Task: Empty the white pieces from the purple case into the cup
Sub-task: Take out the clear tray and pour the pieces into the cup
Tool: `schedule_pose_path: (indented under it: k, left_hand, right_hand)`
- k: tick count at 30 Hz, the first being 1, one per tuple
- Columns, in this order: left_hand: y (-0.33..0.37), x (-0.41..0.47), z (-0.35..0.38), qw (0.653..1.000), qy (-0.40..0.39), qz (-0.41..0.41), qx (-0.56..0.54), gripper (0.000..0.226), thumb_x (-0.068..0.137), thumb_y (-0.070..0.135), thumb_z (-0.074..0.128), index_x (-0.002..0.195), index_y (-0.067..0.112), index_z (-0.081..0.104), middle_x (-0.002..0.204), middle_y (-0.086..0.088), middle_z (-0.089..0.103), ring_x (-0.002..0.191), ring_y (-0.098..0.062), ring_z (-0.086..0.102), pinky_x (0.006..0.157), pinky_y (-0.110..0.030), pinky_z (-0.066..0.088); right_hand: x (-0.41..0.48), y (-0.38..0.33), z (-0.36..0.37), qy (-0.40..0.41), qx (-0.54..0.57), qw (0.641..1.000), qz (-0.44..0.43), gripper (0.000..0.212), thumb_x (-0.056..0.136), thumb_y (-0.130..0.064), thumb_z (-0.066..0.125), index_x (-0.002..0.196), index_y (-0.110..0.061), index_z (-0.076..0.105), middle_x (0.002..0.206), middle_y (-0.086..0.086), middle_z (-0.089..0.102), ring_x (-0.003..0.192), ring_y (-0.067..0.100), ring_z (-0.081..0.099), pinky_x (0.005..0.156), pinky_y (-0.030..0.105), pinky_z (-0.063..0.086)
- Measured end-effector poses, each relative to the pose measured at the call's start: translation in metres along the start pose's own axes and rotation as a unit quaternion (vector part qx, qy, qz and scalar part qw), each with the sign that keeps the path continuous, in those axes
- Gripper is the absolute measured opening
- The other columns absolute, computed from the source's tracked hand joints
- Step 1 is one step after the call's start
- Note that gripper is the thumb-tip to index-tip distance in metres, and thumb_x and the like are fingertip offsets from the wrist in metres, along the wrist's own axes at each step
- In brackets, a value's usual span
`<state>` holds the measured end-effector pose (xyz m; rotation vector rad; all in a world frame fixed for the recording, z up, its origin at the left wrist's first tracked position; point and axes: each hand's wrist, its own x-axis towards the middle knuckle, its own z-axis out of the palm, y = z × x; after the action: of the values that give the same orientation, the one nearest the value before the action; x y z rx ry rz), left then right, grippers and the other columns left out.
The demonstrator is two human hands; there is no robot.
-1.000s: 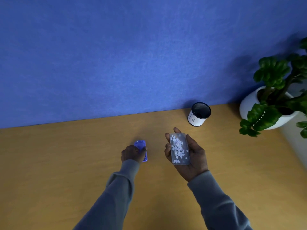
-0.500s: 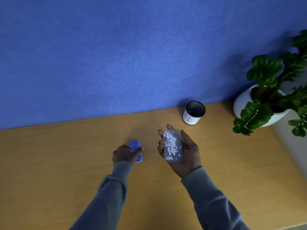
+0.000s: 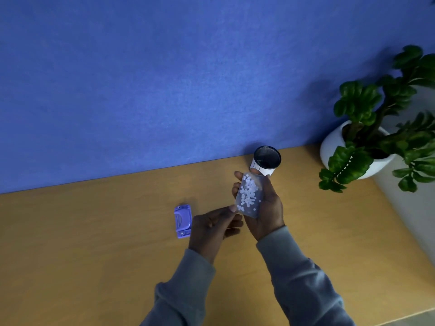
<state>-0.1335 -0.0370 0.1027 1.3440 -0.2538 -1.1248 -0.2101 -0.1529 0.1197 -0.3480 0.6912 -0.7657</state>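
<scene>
— Where is the tray with the pieces, measured from the cup (image 3: 267, 162)?

— My right hand (image 3: 264, 212) holds the clear tray (image 3: 249, 198) from below, fingers curled at both long sides, just in front of the cup. The far end of the tray is tilted up toward the cup and overlaps its white wall in my view; I cannot tell if they touch. The white pieces (image 3: 247, 192) are small, round and flat, and lie piled inside.

— And your other hand?

— My left hand (image 3: 214, 228) is loosely half-closed, holding nothing; its thumb tip is at the near corner of the tray. The purple body (image 3: 182, 220) lies flat on the desk (image 3: 94, 243), well left of the cup and in front of it.

— Is there room around the cup?

— Its dark round mouth is open. The blue felt wall (image 3: 164, 78) stands directly behind it, the white plant pot (image 3: 334, 147) to its right with bare smooth wood between.
</scene>
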Motion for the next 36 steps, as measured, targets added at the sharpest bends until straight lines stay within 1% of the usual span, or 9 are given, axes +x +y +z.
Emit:
schedule_pose_path:
  k: [3,9,16,24,28,30,32,34,36]
  left_hand:
    - [0.002,0.005,0.008,0.999,0.005,0.002,-0.032,0.027,0.074,0.034,0.081,0.087,0.011,0.083,0.079,-0.012,0.078,0.074,-0.022,0.075,0.068,-0.028,0.060]
    - [0.018,0.027,0.010,0.998,0.021,0.010,-0.053,0.019,0.083,0.025,0.077,0.088,0.008,0.083,0.088,-0.016,0.081,0.080,-0.025,0.077,0.068,-0.030,0.062]
    - [0.028,0.056,0.019,1.000,0.013,0.003,-0.021,0.017,0.090,0.020,0.074,0.078,0.014,0.084,0.078,-0.009,0.080,0.071,-0.018,0.076,0.064,-0.028,0.061]
    - [0.018,0.075,0.033,0.999,0.029,-0.010,-0.025,0.023,0.090,0.019,0.073,0.069,0.017,0.083,0.069,-0.003,0.078,0.064,-0.013,0.073,0.060,-0.027,0.061]
    - [0.018,0.089,0.043,0.999,0.034,-0.008,-0.014,0.024,0.092,0.023,0.072,0.073,0.013,0.082,0.073,-0.006,0.079,0.068,-0.016,0.073,0.059,-0.026,0.061]
    - [0.019,0.097,0.047,0.997,0.041,0.031,0.051,0.021,0.094,0.028,0.069,0.083,0.015,0.081,0.080,-0.008,0.079,0.074,-0.019,0.074,0.062,-0.029,0.061]
    - [0.023,0.105,0.050,0.976,0.060,0.112,0.175,0.024,0.096,0.037,0.063,0.093,0.019,0.078,0.085,-0.001,0.077,0.080,-0.020,0.072,0.073,-0.031,0.061]
    - [0.027,0.113,0.052,0.928,0.084,0.211,0.297,0.031,0.096,0.042,0.057,0.103,0.018,0.075,0.094,0.004,0.075,0.094,-0.020,0.069,0.086,-0.025,0.056]
    - [0.027,0.124,0.051,0.863,0.110,0.293,0.397,0.036,0.097,0.033,0.059,0.120,0.009,0.070,0.116,-0.009,0.073,0.113,-0.030,0.063,0.099,-0.036,0.051]
  right_hand:
    - [0.001,0.000,-0.007,0.026,0.003,0.999,-0.020,0.056,0.108,-0.038,0.039,0.147,0.001,0.043,0.126,0.016,0.067,0.094,0.026,0.069,0.080,0.038,0.055]
    - [-0.006,-0.008,-0.023,0.035,0.018,0.995,-0.089,0.042,0.109,-0.032,0.036,0.128,0.000,0.056,0.134,0.027,0.065,0.120,0.034,0.067,0.098,0.047,0.054]
    - [-0.017,-0.008,-0.036,0.043,0.018,0.995,-0.093,0.041,0.110,-0.025,0.039,0.136,0.003,0.054,0.129,0.024,0.069,0.121,0.034,0.067,0.088,0.038,0.061]
    - [-0.010,-0.011,-0.046,0.094,0.010,0.993,-0.065,0.038,0.108,-0.018,0.045,0.129,0.011,0.058,0.128,0.029,0.067,0.114,0.033,0.071,0.089,0.036,0.062]
    - [0.002,-0.020,-0.047,0.107,0.037,0.991,-0.071,0.038,0.108,-0.015,0.044,0.132,0.011,0.055,0.128,0.028,0.067,0.113,0.032,0.071,0.089,0.037,0.062]
    - [0.008,-0.028,-0.047,0.101,0.042,0.991,-0.082,0.037,0.108,-0.015,0.044,0.132,0.010,0.056,0.127,0.027,0.069,0.114,0.033,0.071,0.089,0.036,0.062]
    - [0.016,-0.037,-0.046,0.093,0.045,0.990,-0.093,0.036,0.108,-0.016,0.044,0.131,0.009,0.057,0.126,0.026,0.070,0.116,0.033,0.070,0.090,0.037,0.062]
    - [0.026,-0.046,-0.043,0.090,0.043,0.990,-0.103,0.036,0.108,-0.015,0.044,0.131,0.009,0.057,0.127,0.027,0.069,0.118,0.033,0.069,0.091,0.038,0.061]
    - [0.037,-0.056,-0.041,0.097,0.039,0.988,-0.115,0.037,0.107,-0.015,0.045,0.134,0.009,0.055,0.130,0.027,0.067,0.117,0.033,0.070,0.089,0.037,0.062]
